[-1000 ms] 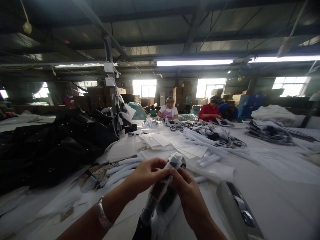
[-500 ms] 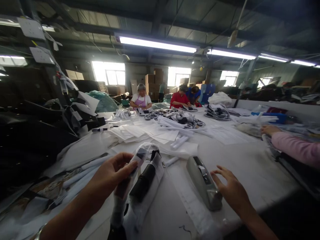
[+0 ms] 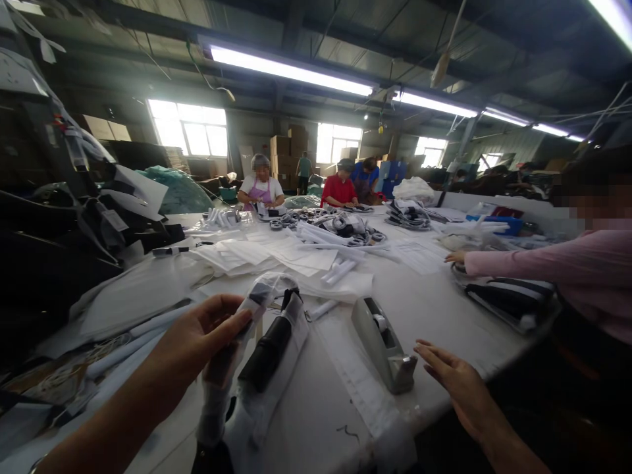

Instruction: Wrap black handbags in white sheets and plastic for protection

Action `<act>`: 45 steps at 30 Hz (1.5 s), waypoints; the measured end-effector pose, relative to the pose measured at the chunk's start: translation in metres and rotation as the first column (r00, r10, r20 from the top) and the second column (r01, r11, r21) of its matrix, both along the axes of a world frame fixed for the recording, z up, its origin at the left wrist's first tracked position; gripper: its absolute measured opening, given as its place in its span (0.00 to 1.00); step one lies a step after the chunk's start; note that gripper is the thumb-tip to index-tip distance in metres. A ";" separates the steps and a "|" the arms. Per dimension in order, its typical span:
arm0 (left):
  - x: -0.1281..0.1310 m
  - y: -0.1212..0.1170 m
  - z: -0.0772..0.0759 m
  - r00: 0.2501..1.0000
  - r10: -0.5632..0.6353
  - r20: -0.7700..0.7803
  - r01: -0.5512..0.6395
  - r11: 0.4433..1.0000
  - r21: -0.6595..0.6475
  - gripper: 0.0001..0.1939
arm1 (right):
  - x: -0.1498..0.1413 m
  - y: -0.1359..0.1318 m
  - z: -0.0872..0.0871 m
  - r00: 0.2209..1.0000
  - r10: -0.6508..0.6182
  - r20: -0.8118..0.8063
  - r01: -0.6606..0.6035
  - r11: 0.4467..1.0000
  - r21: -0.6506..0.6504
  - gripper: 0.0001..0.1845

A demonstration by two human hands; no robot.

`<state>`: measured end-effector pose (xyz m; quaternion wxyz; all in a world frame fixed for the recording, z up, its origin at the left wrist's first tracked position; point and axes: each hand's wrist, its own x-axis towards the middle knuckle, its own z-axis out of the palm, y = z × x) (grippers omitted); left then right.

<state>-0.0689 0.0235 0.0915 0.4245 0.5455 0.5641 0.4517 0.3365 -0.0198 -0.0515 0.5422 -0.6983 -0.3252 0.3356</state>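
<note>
My left hand (image 3: 210,336) is closed around a strap (image 3: 261,293) wrapped in clear plastic, thumb on top. The strap curves over into a black padded section (image 3: 266,352) in white wrapping, lying on the table just right of that hand. Farther right stands a grey tape dispenser (image 3: 378,339), its cutter end toward me. Beside that cutter end, slightly apart from it, is my right hand (image 3: 459,382), with its fingers stretched out. I see nothing held in it; any small strip of tape would be too fine to make out.
White sheets (image 3: 276,253) and a heap of grey-and-black straps (image 3: 340,227) lie across the table. White wrapped strips (image 3: 128,355) pile up at left. At right, a pink-sleeved person (image 3: 533,260) reaches over a dark bundle (image 3: 513,296). Other people work at the far side.
The view has swung right, bringing more of the pink-sleeved person into sight. My right hand has drawn back a little from the dispenser. My left hand keeps its hold on the strap.
</note>
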 end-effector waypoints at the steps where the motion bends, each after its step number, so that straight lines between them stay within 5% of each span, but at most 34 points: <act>1: 0.001 0.000 0.000 1.000 0.000 0.002 0.000 1.000 0.004 0.25 | -0.002 -0.007 0.001 0.999 -0.020 -0.051 0.019 1.000 -0.006 0.25; 6: 0.003 -0.001 0.003 1.000 -0.016 -0.002 0.016 1.000 -0.008 0.24 | -0.008 -0.028 -0.022 0.947 -0.090 -0.308 0.072 0.995 -0.068 0.24; 10: 0.001 0.000 0.002 1.000 -0.018 0.007 0.018 1.000 -0.014 0.24 | -0.003 -0.028 -0.054 0.963 -0.124 -0.240 0.114 0.992 -0.053 0.25; 13: -0.001 0.002 -0.002 1.000 -0.025 0.018 0.025 1.000 0.019 0.24 | -0.010 -0.023 -0.063 0.973 -0.109 -0.205 0.094 0.992 -0.083 0.26; 15: -0.001 0.003 -0.005 0.999 -0.046 0.002 0.046 0.997 0.054 0.23 | -0.032 -0.017 -0.051 0.984 -0.010 -0.180 -0.002 0.998 -0.063 0.26; 18: 0.000 0.005 -0.008 0.997 -0.078 -0.008 0.079 0.993 0.085 0.21 | -0.090 -0.007 -0.003 0.965 0.243 -0.103 -0.231 0.966 0.120 0.23; 22: 0.002 0.004 -0.007 0.993 -0.102 -0.063 0.112 0.980 0.165 0.17 | -0.178 0.008 0.077 0.787 0.613 -0.071 -0.551 0.749 0.368 0.17; 25: 0.002 0.002 -0.005 0.983 -0.113 -0.146 0.145 0.961 0.236 0.13 | -0.220 0.025 0.108 0.719 0.691 -0.067 -0.597 0.665 0.449 0.17; 32: -0.002 0.003 -0.011 0.963 0.009 -0.270 0.095 0.925 0.369 0.10 | -0.243 0.051 0.114 0.754 0.655 -0.047 -0.591 0.708 0.388 0.21; 45: -0.007 0.001 -0.004 0.963 -0.053 -0.263 0.134 0.944 0.301 0.10 | -0.233 0.062 0.111 0.729 0.674 0.116 -0.681 0.698 0.223 0.25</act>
